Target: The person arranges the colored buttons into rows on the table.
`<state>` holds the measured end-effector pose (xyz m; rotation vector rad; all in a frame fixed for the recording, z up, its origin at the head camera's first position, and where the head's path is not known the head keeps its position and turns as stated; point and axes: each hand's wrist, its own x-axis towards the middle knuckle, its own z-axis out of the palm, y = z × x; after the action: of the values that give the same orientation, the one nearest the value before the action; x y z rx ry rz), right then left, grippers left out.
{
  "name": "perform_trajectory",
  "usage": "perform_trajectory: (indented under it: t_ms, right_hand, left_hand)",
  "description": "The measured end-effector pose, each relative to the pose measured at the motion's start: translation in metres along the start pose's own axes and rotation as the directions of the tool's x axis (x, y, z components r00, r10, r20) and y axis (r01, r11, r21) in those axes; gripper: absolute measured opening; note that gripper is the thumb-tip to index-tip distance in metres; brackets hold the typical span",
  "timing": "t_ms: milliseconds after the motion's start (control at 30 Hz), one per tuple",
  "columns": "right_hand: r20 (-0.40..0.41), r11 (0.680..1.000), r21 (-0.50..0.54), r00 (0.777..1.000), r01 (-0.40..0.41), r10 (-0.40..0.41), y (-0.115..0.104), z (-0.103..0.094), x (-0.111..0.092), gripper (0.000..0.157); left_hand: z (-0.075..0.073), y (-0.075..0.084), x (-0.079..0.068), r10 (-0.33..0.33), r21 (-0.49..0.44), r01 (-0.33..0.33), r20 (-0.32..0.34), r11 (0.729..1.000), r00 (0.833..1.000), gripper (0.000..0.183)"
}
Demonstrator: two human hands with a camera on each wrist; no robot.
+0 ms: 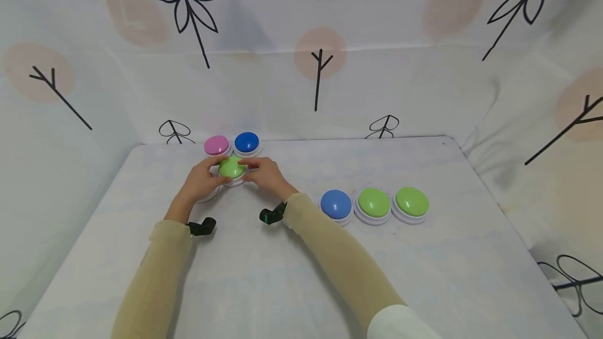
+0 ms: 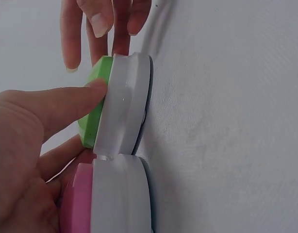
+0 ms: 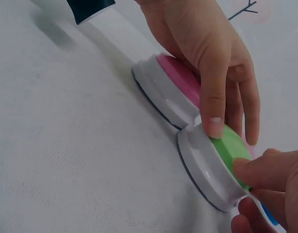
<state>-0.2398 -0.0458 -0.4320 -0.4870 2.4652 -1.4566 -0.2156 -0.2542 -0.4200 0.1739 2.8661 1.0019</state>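
- The round green-domed plastic button with a white base (image 1: 232, 166) is at the far left part of the white table (image 1: 471, 255), just in front of a round pink-domed button (image 1: 216, 145) and a round dark-blue-domed button (image 1: 247, 143).
- The left hand (image 1: 198, 182) grips it from the left: its thumb presses the near rim of the green dome, its fingers curl behind.
- The right hand (image 1: 269, 176) curves thumb and fingers about the opposite side; its grip looks lighter, though how firmly it pinches I cannot tell.
- A second pink-domed button (image 3: 180, 77) lies under the left hand, its white base touching the green one's base in the left wrist view.
- The step in hand looks like settling the green button snugly among its neighbours. Ideally, both grips guide it evenly by the white base, since pushing on the smooth dome could tilt it or press it down.
- Small, level nudges should suit best; a hard shove could carry the touching pink button along.
- Both thumbs should lift away together, so neither drags the base askew.
- The right beige sleeve (image 1: 346, 260) passes close beside a lighter blue-domed button (image 1: 336, 204), first in a row with two more green-domed buttons (image 1: 373, 202); a raised forearm would spare that row.
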Motion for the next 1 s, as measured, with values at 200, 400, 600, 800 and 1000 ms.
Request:
perform_trajectory:
  t_ms: [200, 400, 600, 800, 1000]
  right_hand:
    - [-0.033, 0.999, 0.034, 0.999, -0.031, 0.033, 0.0014, -0.0011, -0.0011, 0.043]
    - [-0.010, 1.000, -0.018, 1.000, -0.016, 0.016, 0.0025, -0.0007, 0.0010, 0.050]
    - [-0.022, 0.999, -0.052, 1.000, 0.012, -0.013, 0.0013, 0.0022, 0.0019, 0.051]
    - [-0.076, 0.997, -0.076, 0.997, 0.007, -0.012, -0.0032, 0.0054, 0.0000, 0.050]
    - [-0.107, 0.996, -0.087, 0.994, -0.022, 0.012, -0.0066, 0.0062, -0.0007, 0.047]
  left_hand:
    - [0.0020, -0.0016, -0.0001, 0.021, -0.009, -0.021, -0.008, 1.000, 1.000, 0.069]
    - [0.0016, -0.0015, -0.0016, 0.021, -0.014, -0.021, -0.021, 1.000, 1.000, 0.069]
    - [-0.0012, 0.0010, -0.0047, 0.004, -0.022, -0.005, -0.049, 1.000, 0.999, 0.068]
    - [0.0011, 0.0023, -0.0056, 0.028, -0.035, -0.031, -0.078, 0.999, 0.997, 0.069]
    - [0.0005, 0.0043, -0.0084, 0.043, -0.045, -0.048, -0.101, 0.998, 0.994, 0.068]
